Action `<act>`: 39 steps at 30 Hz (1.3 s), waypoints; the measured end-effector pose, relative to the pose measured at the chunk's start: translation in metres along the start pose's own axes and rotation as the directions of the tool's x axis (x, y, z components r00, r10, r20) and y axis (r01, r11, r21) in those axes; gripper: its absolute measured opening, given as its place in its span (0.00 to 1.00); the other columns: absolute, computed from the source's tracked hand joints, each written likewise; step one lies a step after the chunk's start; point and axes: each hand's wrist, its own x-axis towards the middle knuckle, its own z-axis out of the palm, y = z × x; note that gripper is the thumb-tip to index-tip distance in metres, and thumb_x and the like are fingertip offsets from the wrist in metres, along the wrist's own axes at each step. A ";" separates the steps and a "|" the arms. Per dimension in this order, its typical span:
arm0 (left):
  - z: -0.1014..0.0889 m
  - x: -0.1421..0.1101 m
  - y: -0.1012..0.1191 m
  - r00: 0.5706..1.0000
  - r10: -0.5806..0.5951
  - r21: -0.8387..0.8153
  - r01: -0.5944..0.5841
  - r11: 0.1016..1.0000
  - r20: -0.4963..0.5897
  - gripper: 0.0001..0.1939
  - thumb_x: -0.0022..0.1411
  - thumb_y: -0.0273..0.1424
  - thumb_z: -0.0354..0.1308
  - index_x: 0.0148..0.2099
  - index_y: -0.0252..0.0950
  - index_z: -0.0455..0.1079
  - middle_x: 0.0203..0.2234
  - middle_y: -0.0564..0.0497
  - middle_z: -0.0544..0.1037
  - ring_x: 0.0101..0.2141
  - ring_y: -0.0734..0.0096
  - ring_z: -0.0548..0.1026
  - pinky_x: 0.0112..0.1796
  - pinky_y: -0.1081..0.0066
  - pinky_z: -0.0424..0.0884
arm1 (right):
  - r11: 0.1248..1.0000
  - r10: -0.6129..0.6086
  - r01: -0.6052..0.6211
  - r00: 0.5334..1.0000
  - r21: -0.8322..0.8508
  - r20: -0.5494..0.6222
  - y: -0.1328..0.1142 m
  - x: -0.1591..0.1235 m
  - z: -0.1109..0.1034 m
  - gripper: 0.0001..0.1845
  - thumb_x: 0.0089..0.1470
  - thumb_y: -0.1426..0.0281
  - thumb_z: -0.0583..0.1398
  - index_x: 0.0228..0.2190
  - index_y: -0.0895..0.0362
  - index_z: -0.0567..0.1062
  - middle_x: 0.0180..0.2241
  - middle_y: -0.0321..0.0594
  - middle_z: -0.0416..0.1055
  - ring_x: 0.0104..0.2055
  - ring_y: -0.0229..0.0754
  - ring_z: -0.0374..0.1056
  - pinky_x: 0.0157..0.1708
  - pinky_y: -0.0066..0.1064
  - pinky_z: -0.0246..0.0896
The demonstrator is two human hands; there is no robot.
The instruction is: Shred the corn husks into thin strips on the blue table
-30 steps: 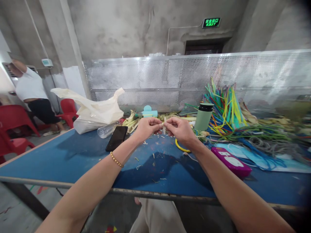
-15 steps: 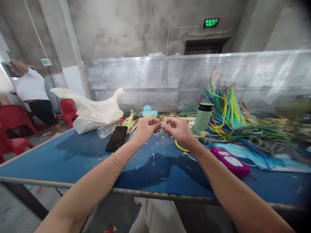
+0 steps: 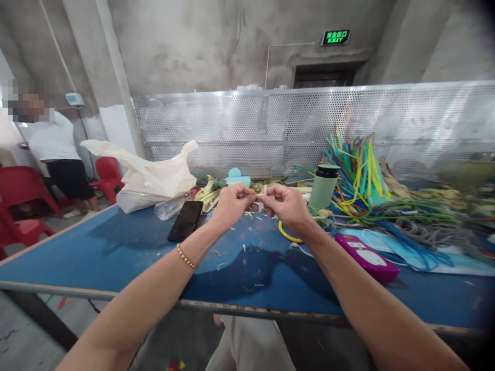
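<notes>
My left hand (image 3: 234, 204) and my right hand (image 3: 288, 207) meet fingertip to fingertip above the middle of the blue table (image 3: 131, 263). Between them is a small pale strip (image 3: 260, 205), narrow and upright, which my right thumb and forefinger pinch. The left thumb and forefinger are pressed together against the same piece; how much of it they grip is partly hidden. Pale scraps (image 3: 244, 248) are scattered on the tabletop below. A yellow ring (image 3: 286, 234) lies under my right wrist.
Left of my hands are a black phone (image 3: 185, 220), a clear bottle (image 3: 168, 208) and a white plastic bag (image 3: 154, 178). To the right stand a green flask (image 3: 324, 188), a purple box (image 3: 365, 257) and bundled coloured strips (image 3: 359, 175). A person (image 3: 58, 139) stands beyond red chairs (image 3: 27, 193).
My fingers have shifted slightly, and the pale strip now stands more upright and shows more below the fingertips. The person at the far left has changed posture.
</notes>
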 end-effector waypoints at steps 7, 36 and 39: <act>-0.001 -0.001 0.004 1.000 0.009 0.013 -0.009 1.000 0.005 0.04 0.55 0.28 0.61 0.31 0.33 0.69 0.21 0.51 0.76 0.25 0.71 0.77 0.27 0.74 0.67 | 0.998 0.026 -0.024 0.999 0.054 -0.041 0.000 0.000 0.000 0.20 0.45 0.55 0.66 0.28 0.59 0.72 0.16 0.32 0.65 0.17 0.34 0.61 0.18 0.27 0.56; -0.005 -0.001 -0.002 0.977 -0.059 -0.015 0.063 0.998 0.204 0.09 0.56 0.32 0.62 0.33 0.29 0.75 0.17 0.54 0.71 0.19 0.79 0.65 0.25 0.74 0.60 | 0.990 -0.042 0.042 0.999 -0.133 0.006 0.000 0.000 -0.005 0.12 0.51 0.61 0.61 0.26 0.58 0.73 0.23 0.37 0.69 0.20 0.35 0.62 0.18 0.27 0.60; -0.006 -0.001 -0.001 0.967 -0.078 0.012 0.077 0.997 0.244 0.10 0.56 0.33 0.62 0.32 0.29 0.75 0.17 0.53 0.71 0.20 0.79 0.65 0.25 0.73 0.60 | 0.997 -0.023 0.025 1.000 -0.078 0.017 -0.001 0.000 -0.004 0.12 0.50 0.62 0.61 0.25 0.58 0.72 0.23 0.36 0.69 0.20 0.34 0.61 0.18 0.26 0.60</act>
